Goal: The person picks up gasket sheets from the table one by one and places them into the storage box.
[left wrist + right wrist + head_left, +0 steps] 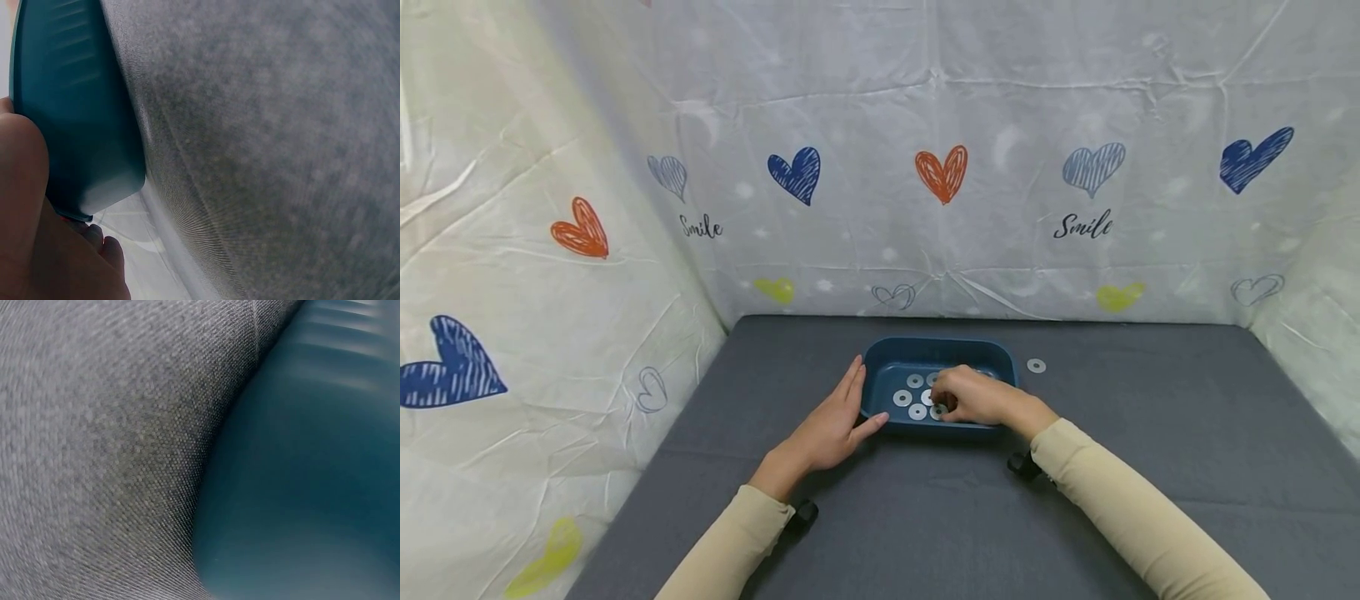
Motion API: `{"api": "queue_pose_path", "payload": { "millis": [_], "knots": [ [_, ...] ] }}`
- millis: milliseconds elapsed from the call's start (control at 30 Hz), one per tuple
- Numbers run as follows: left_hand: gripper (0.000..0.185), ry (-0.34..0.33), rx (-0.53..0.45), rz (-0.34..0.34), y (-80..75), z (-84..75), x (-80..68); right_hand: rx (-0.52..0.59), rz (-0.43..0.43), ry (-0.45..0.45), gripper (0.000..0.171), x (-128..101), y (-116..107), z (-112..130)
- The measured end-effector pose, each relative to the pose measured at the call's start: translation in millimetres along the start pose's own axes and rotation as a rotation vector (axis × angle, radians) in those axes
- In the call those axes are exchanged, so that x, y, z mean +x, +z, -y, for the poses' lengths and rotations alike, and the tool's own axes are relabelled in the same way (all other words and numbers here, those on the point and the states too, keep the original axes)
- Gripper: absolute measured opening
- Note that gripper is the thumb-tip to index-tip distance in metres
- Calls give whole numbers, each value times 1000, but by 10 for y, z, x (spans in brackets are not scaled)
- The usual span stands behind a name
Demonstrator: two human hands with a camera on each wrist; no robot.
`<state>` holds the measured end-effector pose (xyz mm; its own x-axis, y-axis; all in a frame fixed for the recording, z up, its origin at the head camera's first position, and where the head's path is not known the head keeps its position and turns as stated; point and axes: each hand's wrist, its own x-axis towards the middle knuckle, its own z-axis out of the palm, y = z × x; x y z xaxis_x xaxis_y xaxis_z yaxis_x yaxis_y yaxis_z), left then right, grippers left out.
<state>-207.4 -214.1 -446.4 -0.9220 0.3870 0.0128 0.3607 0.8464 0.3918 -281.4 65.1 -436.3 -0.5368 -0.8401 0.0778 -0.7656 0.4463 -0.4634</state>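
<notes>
A blue rectangular tray [880, 353] stands on the grey cloth, and several flat metal washers [902, 398] lie on its floor. My left hand [831, 429] rests against the tray's left end with straight fingers, its thumb at the front corner. In the left wrist view, that hand's thumb [22, 162] lies beside the tray's outer wall [81, 106]. Reaching over the front rim, my right hand [973, 396] has curled fingers and seems to pinch a bright washer [927, 397]. The hand hides part of the tray floor. The right wrist view shows only the tray's outside [306, 469] and cloth.
One more washer [1036, 366] lies on the grey cloth [1150, 417] just right of the tray. White sheets [865, 100] printed with hearts hang behind the table and at both sides. Dark wrist devices [1024, 465] sit under both cuffs.
</notes>
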Motion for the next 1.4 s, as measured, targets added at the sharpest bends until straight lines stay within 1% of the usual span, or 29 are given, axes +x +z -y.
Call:
{"api": "queue_pose_path", "payload": {
  "millis": [167, 400, 567, 733, 833, 1033, 1400],
  "knots": [
    [97, -1, -8, 1, -2, 7, -4, -10, 3, -2, 15, -4, 3, -14],
    [97, -2, -4, 3, -9, -2, -3, 7, -5, -19, 20, -63, -64, 21],
    [97, 7, 0, -6, -14, -14, -3, 24, -36, -20, 24, -194, -190, 88],
    [97, 19, 1, -20, -21, -16, 4, 27, -59, -1, 26, -360, -299, 101],
    [97, 10, 3, -10, -15, -18, 3, 23, -74, 14, 27, -467, -347, 101],
    [94, -6, 3, -3, 9, -8, -4, 23, -116, 24, 26, -640, -431, 101],
    [96, 18, -5, -9, -3, -8, 0, -2, -166, 65, 24, -902, -584, 63]
  ]
}}
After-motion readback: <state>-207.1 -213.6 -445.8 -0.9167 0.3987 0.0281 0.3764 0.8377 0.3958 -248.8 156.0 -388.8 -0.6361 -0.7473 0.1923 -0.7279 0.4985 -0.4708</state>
